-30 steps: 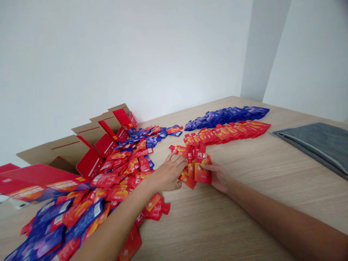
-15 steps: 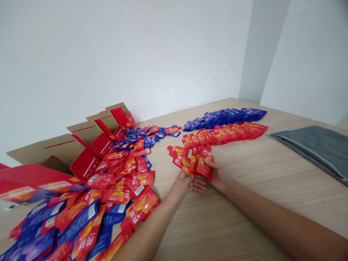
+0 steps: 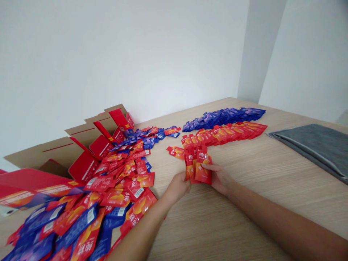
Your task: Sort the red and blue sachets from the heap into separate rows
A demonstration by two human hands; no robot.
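Observation:
Several red sachets [image 3: 201, 167] with orange fruit prints are fanned upright between my two hands. My left hand [image 3: 179, 186] is closed on their lower left edge, its fingertips partly hidden behind them. From the right, my right hand [image 3: 219, 177] pinches the frontmost sachet, thumb across its face. Just behind the held sachets, a loose red sachet [image 3: 176, 152] lies flat on the table. Beyond it runs an overlapping row of red sachets [image 3: 225, 134], and behind that a row of blue sachets [image 3: 223, 117].
A mixed heap of red and blue sachets [image 3: 114, 195] spreads along the left of the wooden table [image 3: 252, 166]. Open red cartons [image 3: 81, 165] with brown insides stand at its back left. A grey fabric pouch [image 3: 312, 145] lies at the right, and a white wall rises behind.
My left hand has closed on the sachets' edge, its fingers no longer spread underneath. A red sachet that lay beside the loose one has joined the held bunch.

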